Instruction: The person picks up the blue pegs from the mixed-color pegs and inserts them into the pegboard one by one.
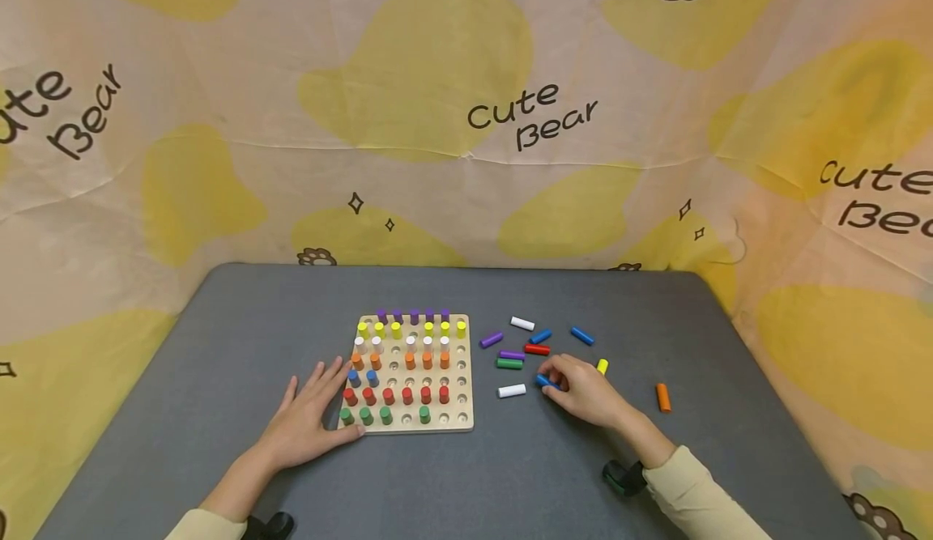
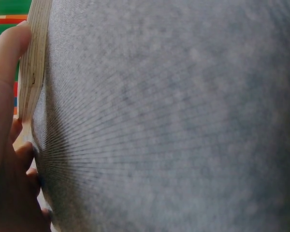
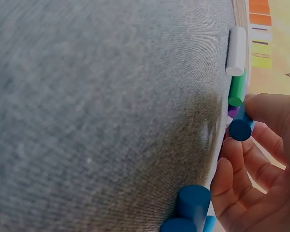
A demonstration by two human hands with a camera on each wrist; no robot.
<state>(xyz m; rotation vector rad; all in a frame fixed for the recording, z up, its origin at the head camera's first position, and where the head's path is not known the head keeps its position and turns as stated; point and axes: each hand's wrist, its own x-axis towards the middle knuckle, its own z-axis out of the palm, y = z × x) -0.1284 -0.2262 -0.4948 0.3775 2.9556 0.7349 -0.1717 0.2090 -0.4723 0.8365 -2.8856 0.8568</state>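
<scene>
From where I stand, a pale pegboard lies flat on the grey surface, and I'm taking the clock from its middle, with twelve on the side away from the person. The left hand rests spread at about eight o'clock, its thumb against the board's near edge and its fingers pointing up along the left side; whether every fingertip touches the wood I can't tell. Over at three o'clock, apart from the board, the right hand pinches a blue peg between thumb and fingers, above the cloth.

Pegs stand upright in rows on the board: purple pegs at twelve, then yellow, white, orange and just two standing blue pegs, then red, and green pegs nearest six.

Loose pegs lie around the right hand. Counting from that hand, a white peg is at nine, a green peg at about ten, touching or nearly touching a purple one, a loose blue peg at twelve, a yellow peg just beside it at two, and an orange peg off by itself at three.
</scene>
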